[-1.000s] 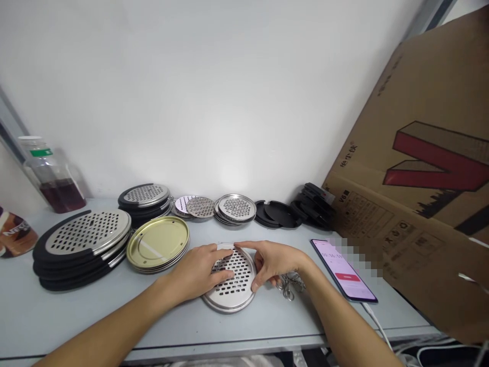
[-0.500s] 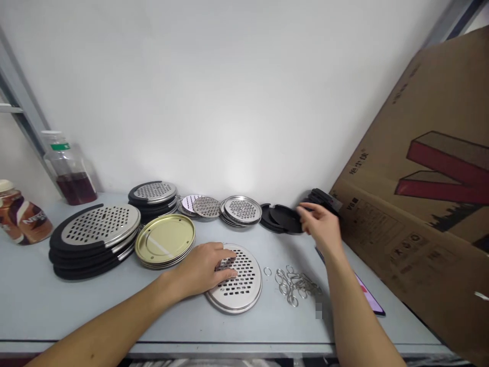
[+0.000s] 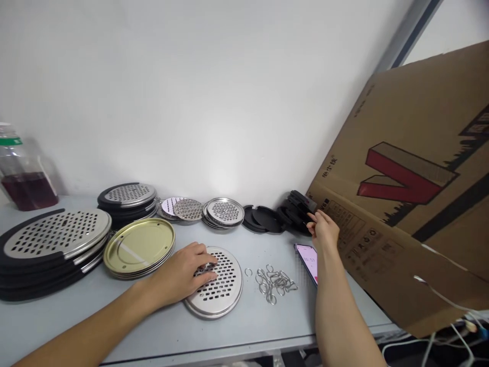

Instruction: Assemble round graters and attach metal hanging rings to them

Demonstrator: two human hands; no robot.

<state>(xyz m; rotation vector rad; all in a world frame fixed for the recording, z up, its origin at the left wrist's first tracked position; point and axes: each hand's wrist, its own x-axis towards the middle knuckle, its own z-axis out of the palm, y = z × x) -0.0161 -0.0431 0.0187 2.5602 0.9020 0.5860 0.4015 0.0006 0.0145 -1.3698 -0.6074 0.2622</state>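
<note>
Since a second ago, the right hand [image 3: 324, 228] has moved from the slotted metal disc [image 3: 226, 288] to the black plastic parts [image 3: 296, 214] behind and right of it, where I cannot tell whether its grip pinches anything. On the bench [image 3: 153, 329], the left hand [image 3: 185, 272] rests on the disc's left side, thumb and fingers spread; small metal rings [image 3: 275, 281] lie right of the disc.

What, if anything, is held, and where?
Nothing clearly: the left hand rests on the left side of the metal disc; whether the right hand grips black parts cannot be told.
</note>
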